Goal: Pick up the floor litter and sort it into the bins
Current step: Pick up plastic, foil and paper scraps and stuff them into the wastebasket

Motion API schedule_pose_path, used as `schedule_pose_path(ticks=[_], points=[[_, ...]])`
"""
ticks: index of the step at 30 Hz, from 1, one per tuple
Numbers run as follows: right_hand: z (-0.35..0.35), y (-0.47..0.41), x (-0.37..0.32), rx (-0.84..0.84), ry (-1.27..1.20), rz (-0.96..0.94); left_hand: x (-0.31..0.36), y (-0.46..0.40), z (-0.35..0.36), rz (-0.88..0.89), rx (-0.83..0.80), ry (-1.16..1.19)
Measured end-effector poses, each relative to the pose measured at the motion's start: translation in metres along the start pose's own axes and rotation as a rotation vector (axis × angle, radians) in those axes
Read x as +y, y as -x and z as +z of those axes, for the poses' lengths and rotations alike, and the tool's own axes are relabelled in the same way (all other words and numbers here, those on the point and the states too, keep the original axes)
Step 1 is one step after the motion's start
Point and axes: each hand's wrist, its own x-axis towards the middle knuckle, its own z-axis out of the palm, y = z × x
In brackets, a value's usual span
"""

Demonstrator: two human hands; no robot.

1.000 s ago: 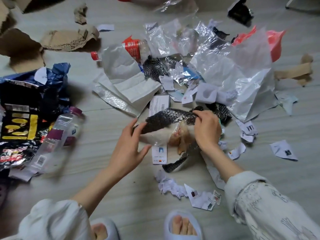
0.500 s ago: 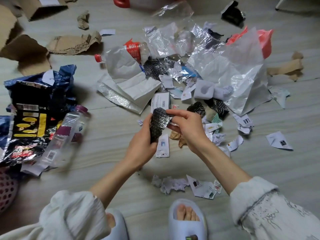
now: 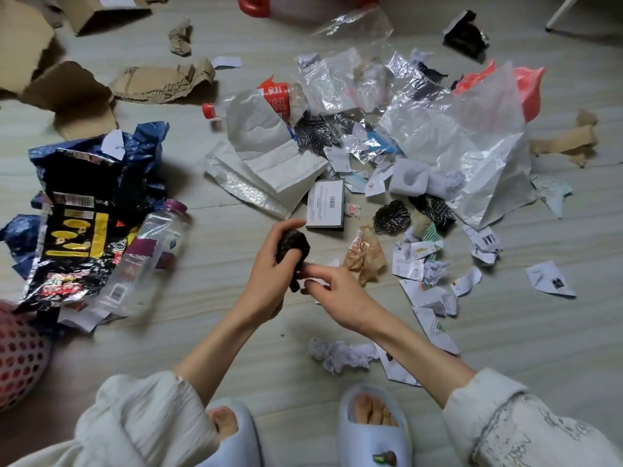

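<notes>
My left hand (image 3: 269,274) grips a crumpled black patterned wrapper (image 3: 294,252) above the floor, squeezed into a small wad. My right hand (image 3: 332,291) is just beside it, fingertips touching the wad's lower end, fingers loosely bent. Under the hands lies a brown clear wrapper (image 3: 365,256). A pink perforated bin (image 3: 20,358) shows at the left edge. Another black patterned scrap (image 3: 392,217) lies on the floor to the right.
Litter covers the pale wood floor: a clear bottle (image 3: 148,257) and black-yellow foil bags (image 3: 74,230) at left, torn cardboard (image 3: 161,84) at the back, silver plastic film (image 3: 472,153), a barcode card (image 3: 326,205), paper scraps (image 3: 428,291), crumpled tissue (image 3: 340,355). My slippers (image 3: 372,429) are at the bottom.
The black wrapper, stretched between both hands a second ago, is now balled up in my left hand. The brown wrapper dropped to the floor. My right hand has eased its grip.
</notes>
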Motion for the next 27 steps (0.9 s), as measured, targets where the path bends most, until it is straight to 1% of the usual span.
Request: schedule_pose_path(ticks=[1, 2, 3, 4, 6, 7, 8, 10, 11, 14, 16, 18, 21, 24, 27], points=[[0.000, 0.000, 0.001, -0.043, 0.024, 0.000, -0.004, 0.001, -0.003, -0.021, 0.006, 0.016], [-0.001, -0.001, 0.002, -0.047, 0.037, -0.002, -0.009, 0.000, -0.007, -0.029, 0.040, -0.006], [-0.003, -0.001, 0.006, -0.004, 0.052, 0.003, -0.015, -0.001, -0.012, -0.039, 0.080, -0.048], [-0.006, -0.002, 0.012, 0.078, 0.082, 0.024, -0.020, -0.002, -0.017, -0.068, 0.108, -0.084], [-0.017, -0.007, 0.030, 0.284, 0.233, 0.090, -0.029, -0.002, -0.025, -0.137, 0.110, -0.154], [-0.024, -0.010, 0.039, 0.354, 0.346, 0.122, -0.033, -0.001, -0.028, -0.166, 0.098, -0.191], [-0.031, -0.012, 0.049, 0.384, 0.461, 0.153, -0.033, 0.001, -0.028, -0.196, 0.084, -0.227], [-0.046, -0.017, 0.063, 0.348, 0.636, 0.231, -0.032, 0.007, -0.029, -0.251, 0.052, -0.279], [-0.052, -0.021, 0.068, 0.309, 0.667, 0.286, -0.034, 0.009, -0.030, -0.270, 0.028, -0.311], [-0.058, -0.037, 0.080, 0.217, 0.673, 0.456, -0.038, 0.010, -0.037, -0.332, 0.013, -0.384], [-0.056, -0.053, 0.084, 0.157, 0.683, 0.513, -0.044, 0.008, -0.046, -0.392, 0.059, -0.377], [-0.048, -0.064, 0.085, 0.125, 0.716, 0.534, -0.050, 0.008, -0.055, -0.415, 0.084, -0.387], [-0.035, -0.071, 0.090, 0.159, 0.821, 0.491, -0.054, 0.007, -0.061, -0.413, 0.084, -0.383], [-0.022, -0.070, 0.093, 0.199, 0.892, 0.360, -0.053, 0.005, -0.058, -0.414, 0.089, -0.404], [-0.007, -0.066, 0.090, 0.164, 0.912, 0.249, -0.054, 0.002, -0.056, -0.403, 0.097, -0.404]])
